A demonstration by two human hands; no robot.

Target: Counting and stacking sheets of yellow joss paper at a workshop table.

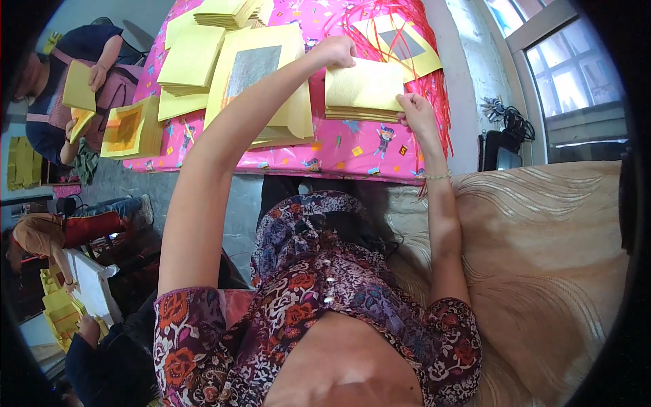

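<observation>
Along the near edge of the desk (325,161) runs its pink cover, with a yellow paper stack (364,85) on or just above it. The right hand (418,115) pinches the stack's right side between thumb and fingers — seemingly to keep the layers even. The left hand (339,51) bends over the far-left corner, probably steadying it; how firmly, I cannot tell. A silver-patched pile (255,66) stands leftward, likely for easy reach. Beyond, red strands (439,85) trail over a silver-patched sheet (408,47).
</observation>
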